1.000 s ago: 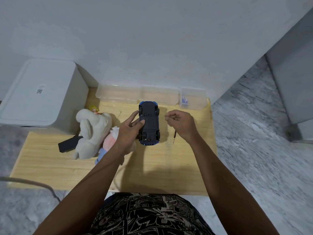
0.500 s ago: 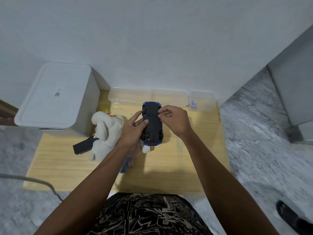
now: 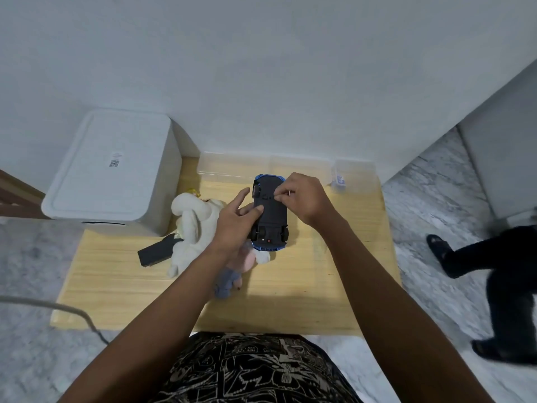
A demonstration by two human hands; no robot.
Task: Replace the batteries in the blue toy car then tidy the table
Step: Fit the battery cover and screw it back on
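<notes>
The blue toy car [image 3: 271, 219] lies upside down on the wooden table [image 3: 319, 280], its dark underside facing up. My left hand [image 3: 235, 225] holds its left side, thumb pressed on the underside and index finger stretched out. My right hand [image 3: 302, 199] is over the car's far end. Its curled fingertips pinch a small piece against the underside, too small to identify. No batteries or screwdriver show.
A white plush toy [image 3: 194, 222] and a pink and blue one [image 3: 232, 277] lie left of the car, beside a black flat object [image 3: 157, 253]. Clear plastic boxes [image 3: 232, 167] and a small labelled box [image 3: 348, 178] line the back edge. A white bin [image 3: 110, 173] stands left. Someone's legs [image 3: 494, 280] are on the floor at right.
My right hand moved left from above the table onto the car's underside and now pinches there. The screwdriver seen beside it earlier is out of sight. Legs came into view at right.
</notes>
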